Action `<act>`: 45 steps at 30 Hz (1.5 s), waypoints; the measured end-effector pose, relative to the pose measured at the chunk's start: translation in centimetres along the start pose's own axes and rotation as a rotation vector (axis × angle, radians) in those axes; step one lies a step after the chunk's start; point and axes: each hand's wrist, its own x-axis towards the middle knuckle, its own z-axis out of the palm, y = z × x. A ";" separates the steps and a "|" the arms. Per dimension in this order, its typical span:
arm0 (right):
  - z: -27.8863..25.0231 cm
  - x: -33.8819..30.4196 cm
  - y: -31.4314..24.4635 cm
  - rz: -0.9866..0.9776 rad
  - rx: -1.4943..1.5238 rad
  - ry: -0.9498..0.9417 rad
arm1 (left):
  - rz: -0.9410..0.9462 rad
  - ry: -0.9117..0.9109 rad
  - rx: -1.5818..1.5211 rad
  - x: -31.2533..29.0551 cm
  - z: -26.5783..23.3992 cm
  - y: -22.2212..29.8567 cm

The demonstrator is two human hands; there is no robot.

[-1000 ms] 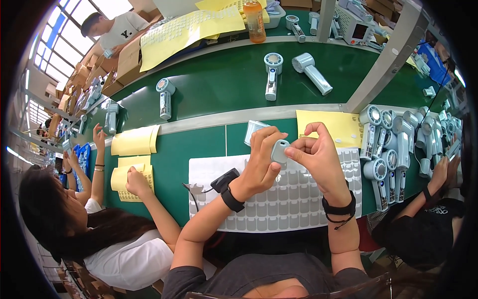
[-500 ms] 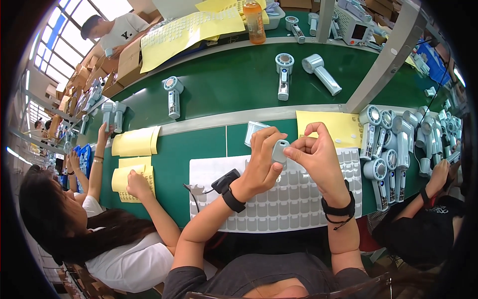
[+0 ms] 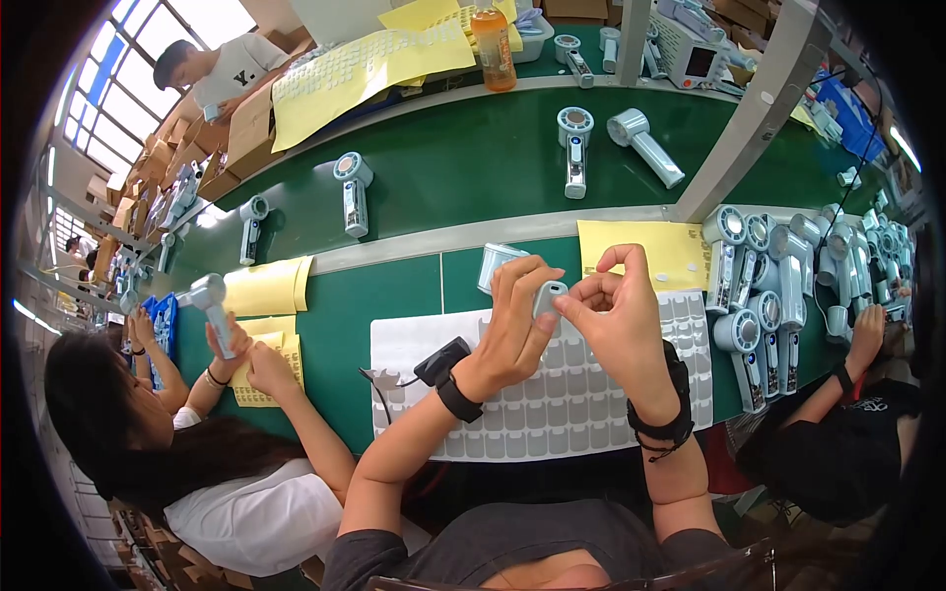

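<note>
Above a white sheet, my left hand point(image 3: 509, 320) grips a small pale-blue rounded cover point(image 3: 548, 295) with a dark slot near its top. Its fingers lie along the cover's far left side, the thumb below. My right hand point(image 3: 616, 315) pinches the cover's right edge between thumb and forefinger, the other fingers curled. Whether a thin sticker is also in that pinch cannot be seen. Under both hands lies the white sheet point(image 3: 434, 335) with rows of grey rounded stickers point(image 3: 581, 414). A pale-blue block-shaped part point(image 3: 495, 264) lies just beyond my left hand.
Many pale-blue handheld fans point(image 3: 764, 315) are massed at the right, beside another person's hand point(image 3: 867, 335). A yellow sheet point(image 3: 631, 246) lies beyond my right hand. At left, a co-worker's hands point(image 3: 251, 362) hold a fan point(image 3: 215, 310) over yellow sheets. Several fans stand or lie on the green belt point(image 3: 463, 148).
The cover has tilted, so its slotted end shows more and its flat face less. My hands stay nearly in place. The left co-worker has brought a fan in from the belt.
</note>
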 end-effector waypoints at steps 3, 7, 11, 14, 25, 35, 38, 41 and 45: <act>0.4 -0.1 -0.4 -0.033 -0.071 0.022 | -0.028 0.018 -0.012 -0.1 0.1 0.0; -0.2 0.6 -0.6 -0.047 -0.242 -0.013 | -0.051 0.076 -0.122 -0.4 -0.2 -0.9; -1.8 2.3 1.4 0.034 -0.165 -0.191 | -0.003 0.035 -0.115 0.2 -0.1 -1.0; -2.7 3.4 3.1 0.116 0.320 -0.384 | 0.037 -0.033 -0.032 1.0 -0.7 -0.9; -4.8 17.6 9.3 -0.539 -1.075 0.469 | 0.147 -0.424 0.613 10.2 -1.9 -13.6; -3.1 13.8 2.5 -0.606 -0.634 0.235 | 0.064 -0.026 0.359 8.6 -2.4 -7.9; 1.1 6.9 -2.2 -0.620 -0.374 0.057 | -0.011 -0.005 0.137 7.4 -3.7 -2.7; 2.5 3.9 -1.8 -0.449 0.014 0.047 | -0.295 -0.035 -0.211 5.8 -4.9 -1.1; 4.5 -0.3 2.8 -0.451 -0.276 -0.080 | -0.367 0.230 -0.226 3.9 -6.3 -2.8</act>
